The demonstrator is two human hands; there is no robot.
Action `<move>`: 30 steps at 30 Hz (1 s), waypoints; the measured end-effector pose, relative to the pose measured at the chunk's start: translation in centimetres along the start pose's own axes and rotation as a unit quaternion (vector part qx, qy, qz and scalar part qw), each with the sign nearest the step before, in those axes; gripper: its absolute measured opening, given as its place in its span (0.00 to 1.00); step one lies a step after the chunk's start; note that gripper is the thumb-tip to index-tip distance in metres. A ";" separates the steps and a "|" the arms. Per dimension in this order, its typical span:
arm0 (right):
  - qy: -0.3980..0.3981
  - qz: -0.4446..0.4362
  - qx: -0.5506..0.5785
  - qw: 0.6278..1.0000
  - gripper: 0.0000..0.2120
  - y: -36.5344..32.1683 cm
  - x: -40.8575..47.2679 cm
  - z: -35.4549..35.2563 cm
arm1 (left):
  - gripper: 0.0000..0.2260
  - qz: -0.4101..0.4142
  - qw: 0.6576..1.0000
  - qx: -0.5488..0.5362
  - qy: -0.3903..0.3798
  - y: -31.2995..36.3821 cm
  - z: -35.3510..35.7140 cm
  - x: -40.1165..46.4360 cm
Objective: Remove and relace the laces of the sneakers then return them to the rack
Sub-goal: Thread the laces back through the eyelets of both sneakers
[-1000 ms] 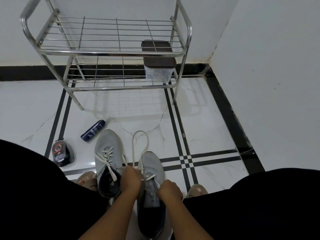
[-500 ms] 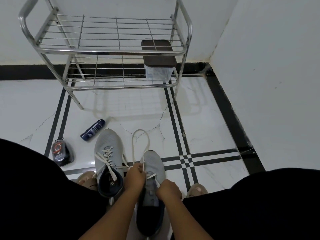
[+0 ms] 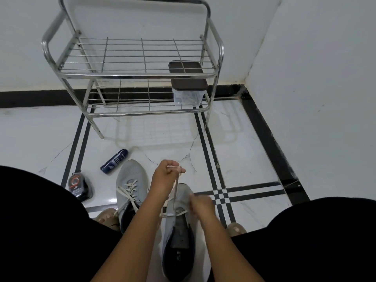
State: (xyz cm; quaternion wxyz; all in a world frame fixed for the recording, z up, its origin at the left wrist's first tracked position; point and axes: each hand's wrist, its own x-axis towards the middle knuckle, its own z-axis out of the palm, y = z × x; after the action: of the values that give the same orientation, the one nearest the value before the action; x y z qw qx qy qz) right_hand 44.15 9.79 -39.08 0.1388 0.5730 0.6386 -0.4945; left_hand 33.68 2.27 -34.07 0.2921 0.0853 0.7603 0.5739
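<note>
Two grey sneakers stand on the white tiled floor between my knees. The left sneaker (image 3: 130, 180) is laced with a white lace. The right sneaker (image 3: 179, 226) lies under my hands, its lace (image 3: 175, 192) pulled taut upward. My left hand (image 3: 165, 177) is raised above the toe and pinches that lace. My right hand (image 3: 201, 204) is blurred at the shoe's right side by the eyelets, fingers curled at the lace. The steel rack (image 3: 134, 75) stands ahead against the wall.
A clear box with a dark lid (image 3: 188, 83) sits on the rack's lower shelf at right. A dark blue spray can (image 3: 114, 161) and a black shoe-polish sponge (image 3: 78, 187) lie on the floor at left. A white wall closes the right side.
My left hand has lifted from the shoe's tongue up past the toe, drawing the lace taut. The loose loop on the floor is gone. The view has tilted and moved closer.
</note>
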 end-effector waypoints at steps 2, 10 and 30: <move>-0.027 -0.029 0.205 0.978 0.23 -3.2 -1.3 -2.0 | 0.05 0.036 0.999 0.027 -0.020 2.0 -0.5 -0.5; -0.239 -0.083 0.420 0.872 0.08 -7.9 -5.5 -7.0 | 0.08 0.083 0.973 0.195 -0.089 3.8 -1.0 -3.1; -0.127 -0.094 0.471 0.868 0.06 -8.1 -6.9 -9.8 | 0.10 -0.007 0.977 0.209 -0.033 1.4 -2.3 -3.3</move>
State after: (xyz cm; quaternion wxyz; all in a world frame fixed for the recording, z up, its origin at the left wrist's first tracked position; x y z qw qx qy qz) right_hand 43.05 14.62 -25.53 -0.1150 0.4398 0.3578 -0.8157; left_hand 34.82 -0.71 -31.22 0.2967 0.1579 0.8541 0.3969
